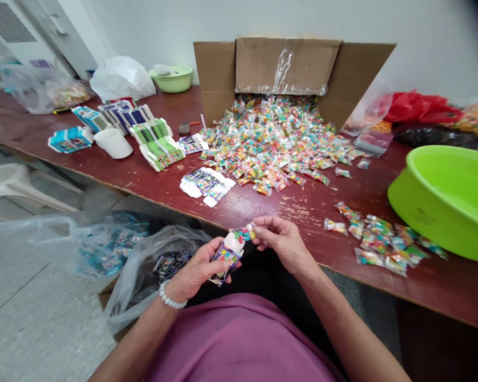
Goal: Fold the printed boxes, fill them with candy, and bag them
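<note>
Small printed box and clear candy packet held together at the near table edge

A small purple, multicoloured paperboard box (227, 255) is held in the left hand (197, 270), its body gripped between thumb and fingers. By the right hand (282, 241), a clear plastic packet of coloured candies (242, 233) is pinched between thumb and fingertips, at the box's raised white flap. Both lie nearer the wearer than the large open brown cardboard carton (289, 66).

At this meeting of packet and box, the thin walls are probably best supported lightly, so that the mouth is not squeezed narrow. The packet is better kept slim and aligned with the opening, its crimped ends clear of the flap; gentle pressure should be used, since the film may snag or the board crease.

From the carton, a heap of glossy, crinkled packets (279, 140) is spread across the worn dark-red table (302, 212). To the heap's near left, flattened purple-and-white printed boxes (207, 183) are laid out, thin and sharply creased. To the carton's right and nearer, a smooth lime-green plastic basin (442, 204) is seen beside a loose cluster of lumpy packets (382, 236). To its left, a smooth white cup (113, 143) is tilted.
</note>
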A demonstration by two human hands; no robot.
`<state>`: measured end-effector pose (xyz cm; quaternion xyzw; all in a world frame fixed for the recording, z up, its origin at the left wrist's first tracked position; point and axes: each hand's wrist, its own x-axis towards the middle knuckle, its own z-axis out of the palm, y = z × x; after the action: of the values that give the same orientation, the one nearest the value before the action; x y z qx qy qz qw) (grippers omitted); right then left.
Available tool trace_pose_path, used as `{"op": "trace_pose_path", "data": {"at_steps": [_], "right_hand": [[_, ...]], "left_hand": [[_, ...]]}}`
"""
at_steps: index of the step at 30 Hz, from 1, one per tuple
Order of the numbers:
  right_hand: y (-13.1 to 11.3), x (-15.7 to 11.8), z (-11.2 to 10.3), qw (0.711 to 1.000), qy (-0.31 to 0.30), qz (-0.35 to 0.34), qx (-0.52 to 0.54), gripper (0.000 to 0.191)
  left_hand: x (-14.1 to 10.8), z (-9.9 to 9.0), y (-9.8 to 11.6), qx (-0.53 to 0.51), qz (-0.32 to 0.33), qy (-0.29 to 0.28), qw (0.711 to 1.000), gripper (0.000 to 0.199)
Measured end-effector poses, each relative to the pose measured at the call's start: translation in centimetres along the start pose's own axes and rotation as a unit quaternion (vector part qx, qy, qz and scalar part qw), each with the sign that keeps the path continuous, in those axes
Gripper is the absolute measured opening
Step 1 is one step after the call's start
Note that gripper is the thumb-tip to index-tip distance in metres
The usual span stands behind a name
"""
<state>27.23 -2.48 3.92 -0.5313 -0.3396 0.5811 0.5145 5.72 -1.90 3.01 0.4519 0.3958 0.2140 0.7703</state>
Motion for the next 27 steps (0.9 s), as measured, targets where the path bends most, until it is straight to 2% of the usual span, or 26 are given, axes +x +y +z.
{"op": "trace_pose_path", "data": {"at_steps": [9, 20, 24, 27], "right_hand": [[0.1, 0.0, 0.2, 1.000, 0.006, 0.003, 0.021, 0.038], [0.3, 0.0, -0.4, 0.999, 0.040, -0.006, 0.023, 0.040], [0.2, -0.1, -2.2, 0.997, 0.078, -0.017, 0.010, 0.043], [-0.7, -0.5, -5.7, 0.986, 0.156, -0.051, -0.023, 0.047]], "left_hand": [[0.2, -0.5, -0.9, 0.001, 0.014, -0.010, 1.000, 0.040], [0.1, 0.0, -0.6, -0.004, 0.000, 0.007, 1.000, 0.045], [0.4, -0.4, -1.2, 0.003, 0.000, 0.003, 1.000, 0.043], [0.7, -0.8, -1.5, 0.010, -0.002, -0.001, 1.000, 0.041]]}}
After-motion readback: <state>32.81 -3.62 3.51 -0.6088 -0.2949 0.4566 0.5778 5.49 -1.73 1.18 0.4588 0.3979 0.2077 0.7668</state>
